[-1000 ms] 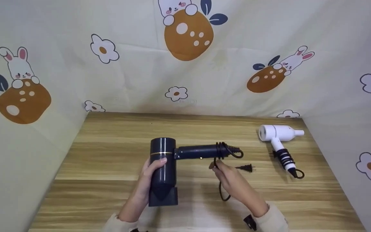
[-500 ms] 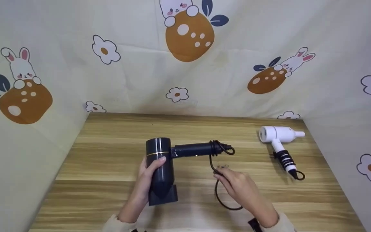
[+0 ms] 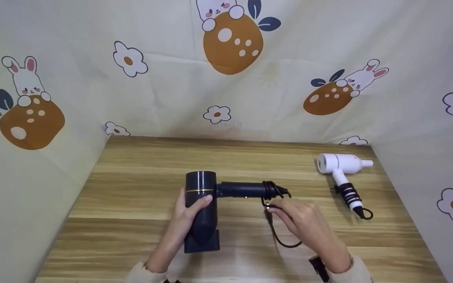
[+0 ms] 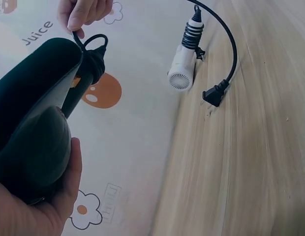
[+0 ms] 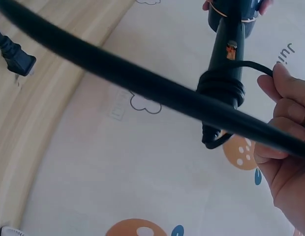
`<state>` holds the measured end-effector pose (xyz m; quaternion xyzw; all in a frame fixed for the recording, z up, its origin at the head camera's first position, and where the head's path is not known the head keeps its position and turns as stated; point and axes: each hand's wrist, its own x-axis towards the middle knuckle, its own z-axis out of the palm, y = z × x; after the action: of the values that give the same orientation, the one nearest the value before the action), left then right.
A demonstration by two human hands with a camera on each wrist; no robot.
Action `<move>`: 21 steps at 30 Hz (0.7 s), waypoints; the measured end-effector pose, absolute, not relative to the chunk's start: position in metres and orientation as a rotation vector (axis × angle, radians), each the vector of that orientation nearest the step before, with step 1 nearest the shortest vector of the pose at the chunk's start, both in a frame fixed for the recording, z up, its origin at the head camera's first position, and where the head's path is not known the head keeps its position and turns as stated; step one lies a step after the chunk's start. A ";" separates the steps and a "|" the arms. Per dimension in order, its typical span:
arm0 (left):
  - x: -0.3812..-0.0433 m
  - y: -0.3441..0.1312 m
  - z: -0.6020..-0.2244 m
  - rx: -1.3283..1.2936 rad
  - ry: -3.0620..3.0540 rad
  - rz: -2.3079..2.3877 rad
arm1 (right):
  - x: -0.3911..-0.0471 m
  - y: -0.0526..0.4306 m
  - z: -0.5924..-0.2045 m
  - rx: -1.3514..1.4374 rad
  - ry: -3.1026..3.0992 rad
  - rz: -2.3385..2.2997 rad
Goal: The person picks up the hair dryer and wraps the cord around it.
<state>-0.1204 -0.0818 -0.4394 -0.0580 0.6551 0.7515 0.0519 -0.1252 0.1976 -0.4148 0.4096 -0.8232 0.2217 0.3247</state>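
A dark navy hair dryer (image 3: 205, 216) with a gold ring is held off the table in my left hand (image 3: 189, 214), thumb across its barrel. Its handle (image 3: 242, 189) points right, with several turns of black cord (image 3: 269, 190) wound round the handle's end. Just below that end, my right hand (image 3: 305, 218) pinches the cord between thumb and fingers, as the right wrist view also shows. A loop of cord hangs beneath the right hand. In the left wrist view the plug (image 4: 215, 93) dangles at the cord's free end.
A white hair dryer (image 3: 340, 163) lies at the back right of the wooden table (image 3: 140, 165), black cord wrapped round its handle. Printed cloth (image 3: 163, 94) with rabbits and flowers walls the table at the back and both sides.
My right hand has shifted right, drawing out the cord, then come up close under the handle's end. The navy hair dryer tilted a little and levelled again; my left hand keeps its grip.
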 end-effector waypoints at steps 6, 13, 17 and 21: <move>-0.118 -0.081 -0.441 -0.052 1.972 2.229 | -0.133 0.206 -0.410 1.036 -2.130 0.659; -0.116 -0.085 -0.441 0.047 1.924 2.175 | -0.137 0.213 -0.410 0.978 -2.214 0.778; -0.116 -0.088 -0.440 0.124 1.917 2.142 | -0.140 0.216 -0.412 0.973 -2.297 0.986; -0.116 -0.091 -0.438 0.191 1.889 2.117 | -0.145 0.221 -0.415 0.911 -2.391 1.284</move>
<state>-0.1157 -0.0908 -0.4385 0.0664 0.6569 0.7362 0.1487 -0.1446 0.2206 -0.4155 0.3151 -0.8272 0.4441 0.1390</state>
